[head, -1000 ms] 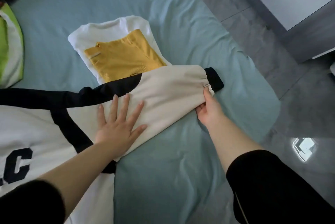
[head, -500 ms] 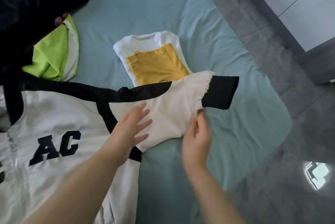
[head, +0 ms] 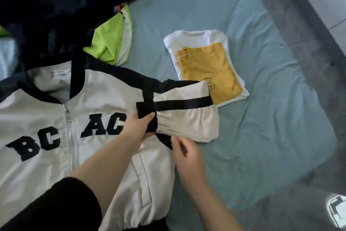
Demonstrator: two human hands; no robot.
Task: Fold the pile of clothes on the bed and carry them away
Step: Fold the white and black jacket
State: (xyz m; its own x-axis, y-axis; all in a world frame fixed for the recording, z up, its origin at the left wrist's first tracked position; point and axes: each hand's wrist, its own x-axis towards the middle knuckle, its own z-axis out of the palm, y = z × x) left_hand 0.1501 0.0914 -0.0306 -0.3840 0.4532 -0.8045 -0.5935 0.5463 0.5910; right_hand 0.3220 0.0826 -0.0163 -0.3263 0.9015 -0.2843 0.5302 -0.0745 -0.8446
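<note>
Left hand [head: 138, 127] grips the black cuff [head: 145, 111] of the jacket sleeve [head: 187, 118], thumb on top and fingers curled under. The sleeve is doubled back across the jacket [head: 46, 165] front, cuff end over the chest by the "AC" letters. Right hand [head: 187, 152] holds nothing, fingers loosely bent, with its fingertips [head: 174, 140] at the black seam just below the folded sleeve; can't tell if they touch. The cream jacket with black trim lies face up and zipped on the blue-green bed sheet [head: 262, 118], near the person. A folded stack sits just beyond the sleeve: a yellow top [head: 207, 69] on a white shirt [head: 187, 36], its near corner tucked under the sleeve fold. A lime-green and white garment [head: 108, 40] lies unfolded past the jacket collar, and a dark heap of clothes [head: 56, 2] partly covers it at the far left. Grey floor [head: 309, 43] runs along the bed's right side.
</note>
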